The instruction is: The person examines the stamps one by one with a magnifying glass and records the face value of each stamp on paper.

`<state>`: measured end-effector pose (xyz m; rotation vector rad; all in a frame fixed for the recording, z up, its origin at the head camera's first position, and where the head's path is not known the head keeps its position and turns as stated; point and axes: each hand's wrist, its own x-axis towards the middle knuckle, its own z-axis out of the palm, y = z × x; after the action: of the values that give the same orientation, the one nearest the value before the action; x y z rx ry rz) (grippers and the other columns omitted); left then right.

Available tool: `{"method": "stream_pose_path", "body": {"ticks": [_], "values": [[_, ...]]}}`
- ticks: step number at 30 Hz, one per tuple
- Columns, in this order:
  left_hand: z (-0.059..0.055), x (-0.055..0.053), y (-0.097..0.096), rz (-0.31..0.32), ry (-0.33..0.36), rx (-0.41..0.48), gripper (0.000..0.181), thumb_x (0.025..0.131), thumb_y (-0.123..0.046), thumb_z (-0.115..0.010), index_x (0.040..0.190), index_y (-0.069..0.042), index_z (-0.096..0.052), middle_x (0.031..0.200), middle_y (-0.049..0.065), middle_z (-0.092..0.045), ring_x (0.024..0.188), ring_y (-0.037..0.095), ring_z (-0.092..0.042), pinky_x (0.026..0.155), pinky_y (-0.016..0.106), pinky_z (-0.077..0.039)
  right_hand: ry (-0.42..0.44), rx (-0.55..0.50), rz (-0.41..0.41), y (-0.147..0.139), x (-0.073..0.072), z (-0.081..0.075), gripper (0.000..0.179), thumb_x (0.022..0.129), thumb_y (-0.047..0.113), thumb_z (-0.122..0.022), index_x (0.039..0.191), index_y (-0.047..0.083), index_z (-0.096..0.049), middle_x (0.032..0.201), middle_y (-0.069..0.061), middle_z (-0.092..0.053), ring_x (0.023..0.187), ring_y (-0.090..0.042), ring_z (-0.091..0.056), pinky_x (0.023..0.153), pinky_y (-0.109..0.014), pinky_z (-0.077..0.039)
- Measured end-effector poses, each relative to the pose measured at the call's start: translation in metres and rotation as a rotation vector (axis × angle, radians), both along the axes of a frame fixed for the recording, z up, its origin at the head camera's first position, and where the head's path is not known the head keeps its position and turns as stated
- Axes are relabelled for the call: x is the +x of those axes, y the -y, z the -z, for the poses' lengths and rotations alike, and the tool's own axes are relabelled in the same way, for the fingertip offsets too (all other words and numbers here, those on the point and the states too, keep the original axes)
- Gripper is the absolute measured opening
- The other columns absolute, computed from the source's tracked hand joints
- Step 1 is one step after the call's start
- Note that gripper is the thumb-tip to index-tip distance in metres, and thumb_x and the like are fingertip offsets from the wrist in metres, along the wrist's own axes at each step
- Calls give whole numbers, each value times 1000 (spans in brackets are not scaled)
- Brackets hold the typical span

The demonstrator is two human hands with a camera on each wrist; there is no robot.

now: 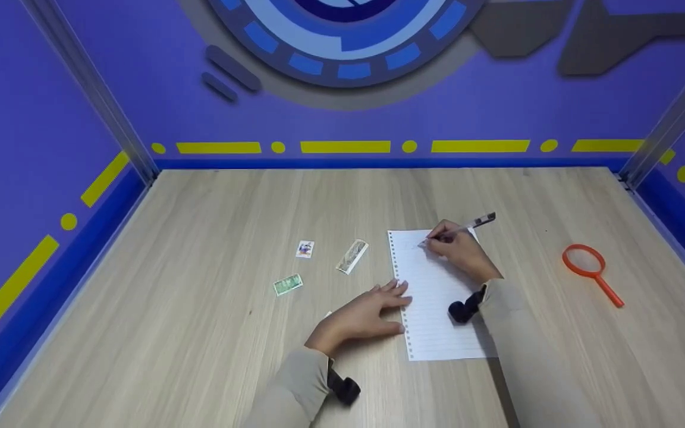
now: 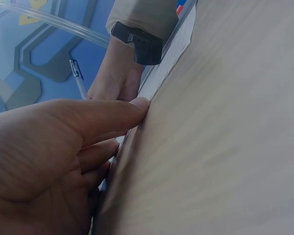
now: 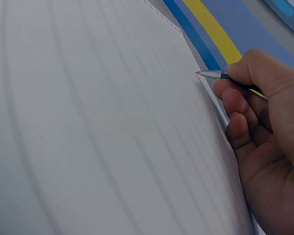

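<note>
A lined sheet of paper (image 1: 437,321) with punched holes down its left edge lies on the wooden table. My right hand (image 1: 458,249) pinches a pen (image 1: 484,219) near its tip, which meets the paper close to the top left, by some faint marks. In the right wrist view the pen's silver tip (image 3: 209,74) points at the sheet, with the fingers curled round the barrel. Fingers spread, my left hand (image 1: 369,312) rests over the left edge of the sheet. The left wrist view shows its thumb (image 2: 112,115) lying along the paper's edge.
Left of the sheet lie a brownish stamp (image 1: 352,257), a small colourful stamp (image 1: 305,249) and a green stamp (image 1: 288,285). A pale corner (image 1: 328,314) peeks out behind the left hand. An orange magnifying glass (image 1: 592,270) lies at the right. Blue-purple panels (image 1: 342,128) enclose the table.
</note>
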<state>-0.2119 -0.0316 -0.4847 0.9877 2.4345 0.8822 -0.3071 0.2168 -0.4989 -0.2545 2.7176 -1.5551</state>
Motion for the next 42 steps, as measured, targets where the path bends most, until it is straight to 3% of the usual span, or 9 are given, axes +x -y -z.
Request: {"method": "stream_pose_path", "body": {"ticks": [7,15,22,32,42], "values": [[-1,0,0,-4,0,0,55,89,-20,-66,140,-7,-50,156,5,-31,148,19,-18,123,34,-13,-6,4,3,0,0,-1,10,88,16,-66,96,9,-66,84,1,-64,84,-15,-58,70,-21,-45],[-2,-1,0,-6,-9,-2,56,89,-20,-66,140,-7,-49,156,5,-31,148,19,-19,123,33,-14,-3,-18,-40,0,1,-3,18,88,19,-69,97,5,-66,83,-4,-63,77,-12,-54,66,-19,-44],[-3,-1,0,-10,-4,-7,56,89,-20,-66,140,-7,-49,156,5,-31,148,20,-19,123,34,-13,2,-40,-36,-1,-1,-2,14,87,16,-68,96,6,-65,84,5,-63,79,-10,-57,66,-18,-45],[-1,-1,-2,-4,-14,-9,57,88,-20,-66,140,-7,-49,156,6,-31,148,20,-19,123,33,-13,22,-60,-53,-6,0,-2,16,87,20,-69,97,8,-64,83,4,-62,79,-13,-58,69,-21,-46],[0,0,-2,-20,1,-5,56,87,-20,-67,140,-8,-50,156,4,-32,148,18,-19,123,34,-14,34,-74,4,-7,0,-3,16,87,16,-67,99,5,-65,85,2,-63,71,-9,-57,61,-19,-46]]}}
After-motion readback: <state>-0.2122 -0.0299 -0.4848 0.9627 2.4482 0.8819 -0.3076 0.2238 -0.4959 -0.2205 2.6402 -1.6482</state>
